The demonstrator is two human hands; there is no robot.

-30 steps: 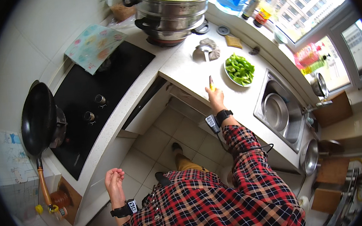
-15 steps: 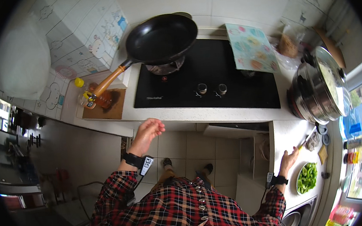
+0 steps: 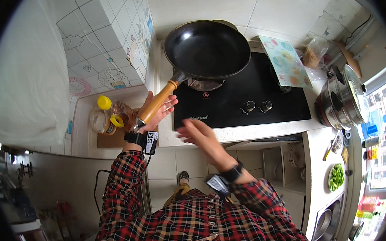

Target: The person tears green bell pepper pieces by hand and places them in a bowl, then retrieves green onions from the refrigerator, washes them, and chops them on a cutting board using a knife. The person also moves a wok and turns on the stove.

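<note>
A black wok [image 3: 207,50] sits on the left burner, its wooden handle [image 3: 158,103] slanting down toward me on the left. Behind and below that handle is my left hand [image 3: 157,119], open, with fingers spread out to the right. Whether the palm touches the wood I cannot tell. Just right of it, over the counter's front edge, my right hand [image 3: 204,140] points left with its fingers stretched out. It is slightly blurred and holds nothing visible. Bottles with yellow caps [image 3: 104,102] stand to the left of the handle.
The black glass cooktop [image 3: 233,103] carries two knobs and a patterned board [image 3: 285,62] on its right. A steel steamer pot [image 3: 338,98] stands at the right corner. Nearer lie a yellow-handled utensil [image 3: 332,148] and a plate of cut green vegetables [image 3: 335,177], beside a sink [image 3: 323,224].
My right hand has left the right counter near the yellow-handled utensil and swung left to the cooktop's front. My left hand has moved up to the wok handle. The view has shifted left.
</note>
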